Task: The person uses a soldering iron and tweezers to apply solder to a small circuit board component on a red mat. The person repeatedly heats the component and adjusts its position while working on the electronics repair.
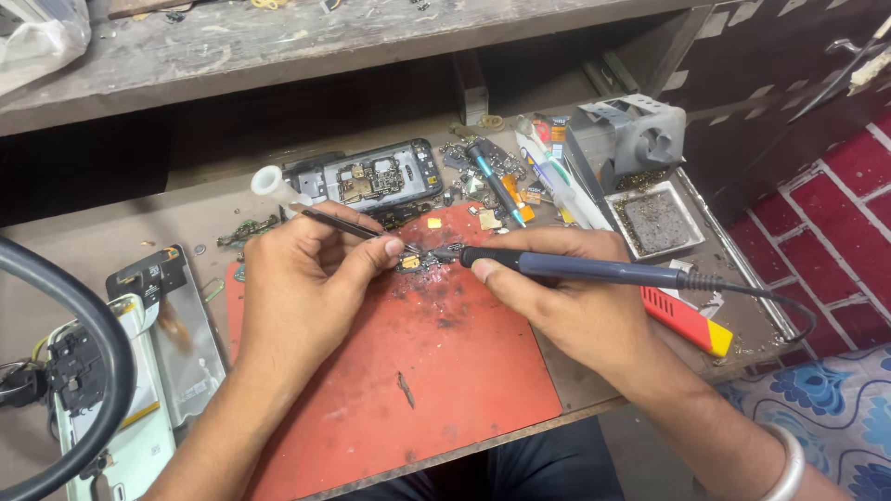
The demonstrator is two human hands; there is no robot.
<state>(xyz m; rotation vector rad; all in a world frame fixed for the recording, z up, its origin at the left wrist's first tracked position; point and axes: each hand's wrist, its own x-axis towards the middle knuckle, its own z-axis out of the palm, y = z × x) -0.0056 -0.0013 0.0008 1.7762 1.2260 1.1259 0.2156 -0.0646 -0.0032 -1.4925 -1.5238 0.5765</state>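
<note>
Worn and cluttered, the grey wooden workbench (pixel 111 232) carries a scorched red rubber mat (pixel 436 371), at whose upper edge sits a small dark circuit part (pixel 415 261). Left hand (pixel 297 288) pinches thin black tweezers (pixel 348 224) to steady it, while right hand (pixel 566 297) grips a dark-blue soldering iron (pixel 575 268) pen-style, tip meeting the part. Fingers and soot hide the joint itself.

You get even, soft daylight; dim recess under shelf (pixel 278 56); sharp centre, slight blur toward frame edges.
</note>
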